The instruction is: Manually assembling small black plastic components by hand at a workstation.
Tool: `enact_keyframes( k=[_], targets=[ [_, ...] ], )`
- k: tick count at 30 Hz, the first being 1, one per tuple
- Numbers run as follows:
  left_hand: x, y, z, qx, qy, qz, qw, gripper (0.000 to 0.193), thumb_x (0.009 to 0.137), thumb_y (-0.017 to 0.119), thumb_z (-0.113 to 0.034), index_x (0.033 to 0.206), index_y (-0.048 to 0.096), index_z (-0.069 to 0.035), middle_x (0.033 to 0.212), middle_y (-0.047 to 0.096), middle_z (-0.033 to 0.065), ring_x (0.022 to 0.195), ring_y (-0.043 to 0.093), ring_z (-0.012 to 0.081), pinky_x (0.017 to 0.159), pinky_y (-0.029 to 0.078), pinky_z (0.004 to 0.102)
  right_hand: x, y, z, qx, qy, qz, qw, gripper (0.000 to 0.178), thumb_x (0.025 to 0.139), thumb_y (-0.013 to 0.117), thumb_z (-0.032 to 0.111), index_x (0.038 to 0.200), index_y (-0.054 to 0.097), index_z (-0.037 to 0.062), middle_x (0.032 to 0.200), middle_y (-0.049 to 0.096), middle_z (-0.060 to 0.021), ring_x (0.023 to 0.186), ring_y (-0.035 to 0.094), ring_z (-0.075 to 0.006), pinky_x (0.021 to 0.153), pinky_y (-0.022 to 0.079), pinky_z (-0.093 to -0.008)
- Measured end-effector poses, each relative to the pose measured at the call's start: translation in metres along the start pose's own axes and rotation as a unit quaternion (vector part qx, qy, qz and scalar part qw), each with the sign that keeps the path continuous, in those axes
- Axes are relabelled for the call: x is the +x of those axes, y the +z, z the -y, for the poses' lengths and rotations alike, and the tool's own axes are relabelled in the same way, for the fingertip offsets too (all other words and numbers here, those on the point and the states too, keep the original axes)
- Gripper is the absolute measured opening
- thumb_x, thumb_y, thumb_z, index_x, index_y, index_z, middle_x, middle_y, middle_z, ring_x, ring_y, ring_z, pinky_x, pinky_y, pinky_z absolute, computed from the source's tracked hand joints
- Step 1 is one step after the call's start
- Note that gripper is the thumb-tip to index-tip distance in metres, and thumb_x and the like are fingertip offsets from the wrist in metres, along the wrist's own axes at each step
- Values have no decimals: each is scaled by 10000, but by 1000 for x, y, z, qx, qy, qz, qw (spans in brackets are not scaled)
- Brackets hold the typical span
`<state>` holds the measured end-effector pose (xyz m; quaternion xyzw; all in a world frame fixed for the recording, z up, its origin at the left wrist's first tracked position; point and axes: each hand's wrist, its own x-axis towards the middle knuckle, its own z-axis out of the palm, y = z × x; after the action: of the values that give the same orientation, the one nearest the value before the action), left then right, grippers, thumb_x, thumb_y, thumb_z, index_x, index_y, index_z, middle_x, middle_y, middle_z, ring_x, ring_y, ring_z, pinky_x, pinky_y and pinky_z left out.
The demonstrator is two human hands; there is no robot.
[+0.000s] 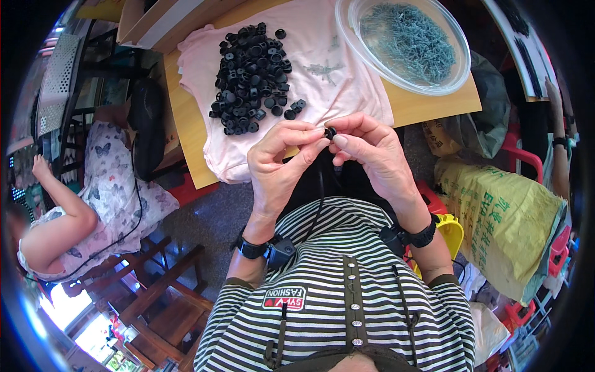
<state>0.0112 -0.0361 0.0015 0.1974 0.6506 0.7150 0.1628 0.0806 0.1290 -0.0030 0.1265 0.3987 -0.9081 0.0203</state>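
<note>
Blk caps (pixel 251 77) heaped on pink cloth (pixel 310 40), L half of counter (pixel 188 136). L hand (pixel 279 146): fingers clamped on L side of a single cap (pixel 331 132), nr counter's front edge. R hand (pixel 376 149): fingers clamped on its R side. Tub (pixel 437 91) w/ screws (pixel 409 46) by counter's R edge.

Black-and-white striped top (pixel 322 260) with dark snap-buttoned placket (pixel 352 294), dark sleeve cuffs (pixel 238 283), black wristbands (pixel 426 234)
</note>
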Motion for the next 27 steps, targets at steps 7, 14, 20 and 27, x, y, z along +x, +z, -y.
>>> enact_keyframes(
  k=[7, 14, 20, 27],
  targets=[
    [23, -20, -11, 271, 71, -53, 958, 324, 763, 763, -65, 1077, 684, -47, 986, 653, 56, 809, 590, 127, 686, 456, 254, 5, -9, 3, -60, -34, -28, 997, 222, 889, 673, 97, 1070, 630, -24, 974, 655, -73, 810, 624, -107, 733, 534, -239],
    [36, -16, 0, 520, 135, -16, 843, 241, 737, 748, -99, 955, 665, -39, 976, 575, 83, 909, 533, 261, 794, 454, 364, 11, -7, 1, -63, -60, -50, 995, 232, 861, 701, 101, 1049, 623, -10, 884, 636, -43, 763, 602, -94, 714, 521, -242],
    [38, -19, 1, 504, 138, -24, 853, 227, 741, 728, -81, 947, 639, -47, 995, 579, 88, 940, 531, 266, 828, 444, 374, 12, -9, 1, -82, -49, -38, 995, 226, 887, 668, 84, 1088, 628, -12, 937, 635, -29, 800, 604, -84, 741, 523, -235],
    [32, -18, -8, 224, 27, -38, 973, 185, 825, 683, 12, 998, 624, -13, 1064, 657, 76, 919, 634, 158, 844, 499, 272, 20, -1, 8, -99, -73, -45, 991, 212, 899, 662, 102, 1082, 636, -3, 944, 636, -18, 804, 591, -68, 742, 507, -222]
  ],
)
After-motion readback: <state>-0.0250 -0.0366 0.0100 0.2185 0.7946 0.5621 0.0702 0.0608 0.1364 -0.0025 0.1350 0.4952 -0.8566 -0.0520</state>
